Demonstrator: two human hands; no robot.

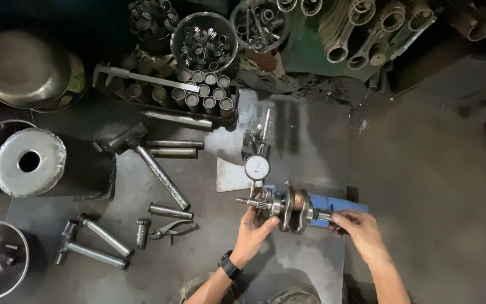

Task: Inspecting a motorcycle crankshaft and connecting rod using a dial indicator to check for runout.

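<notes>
The left hand (pixel 257 225) and right hand (pixel 355 225) are each gripping a shaft end of one grey steel crankshaft with twin round webs (pixel 291 209), holding it over the blue block (pixel 333 201) on the dark counter (pixel 209 247). It looks heavy, rigid, probably oily; the shaft ends suit holding. One white-faced dial gauge (pixel 257 167) is standing just behind.

Crankshaft (pixel 288 207): grey steel, two round webs, splined left end. Lies horizontal over a blue stand (pixel 333 201), directly below the dial gauge (pixel 257 167), held at both shaft ends.
</notes>
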